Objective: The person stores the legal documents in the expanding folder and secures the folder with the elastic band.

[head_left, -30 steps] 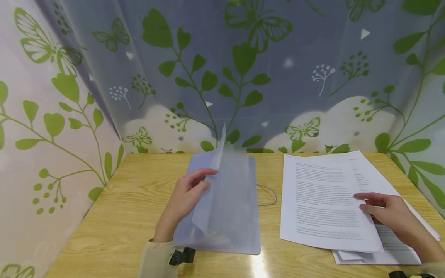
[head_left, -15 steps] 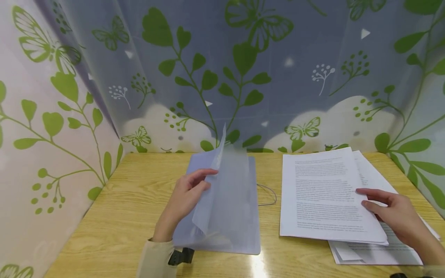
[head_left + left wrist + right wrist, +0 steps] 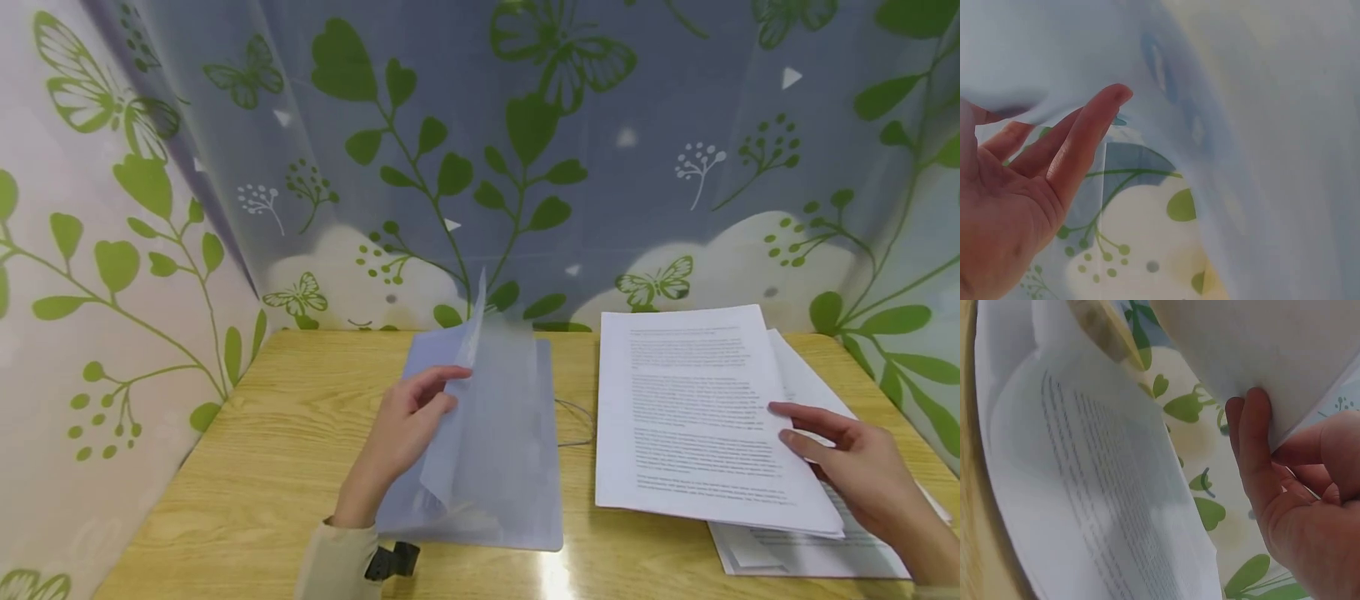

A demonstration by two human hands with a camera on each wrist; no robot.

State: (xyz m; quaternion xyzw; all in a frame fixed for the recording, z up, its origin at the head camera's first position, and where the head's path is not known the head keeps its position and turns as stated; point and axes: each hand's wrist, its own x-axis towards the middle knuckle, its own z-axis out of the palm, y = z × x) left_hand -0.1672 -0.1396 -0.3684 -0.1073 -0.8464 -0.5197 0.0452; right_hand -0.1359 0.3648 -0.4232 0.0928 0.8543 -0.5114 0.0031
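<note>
A pale blue plastic folder (image 3: 513, 467) lies on the table in the middle of the head view. Its translucent plastic sheet (image 3: 456, 437) stands raised, and my left hand (image 3: 397, 433) pinches it at the left with thumb and index finger. In the left wrist view the film (image 3: 1272, 156) bulges away from the hand. To the right, my right hand (image 3: 862, 458) grips a few printed paper sheets (image 3: 697, 417) by their right edge, thumb on one side and fingers on the other. The right wrist view shows those sheets (image 3: 1285, 350) lifted above other paper.
More printed papers (image 3: 813, 550) lie fanned on the table under the held sheets. A thin grey cord loop (image 3: 576, 442) sticks out from the folder's right side. The wooden table (image 3: 247, 467) ends at a patterned curtain (image 3: 615, 167) behind.
My right hand has lifted the held sheets off the other papers and shifted them slightly up and left. The left hand and the raised plastic sheet stay almost still.
</note>
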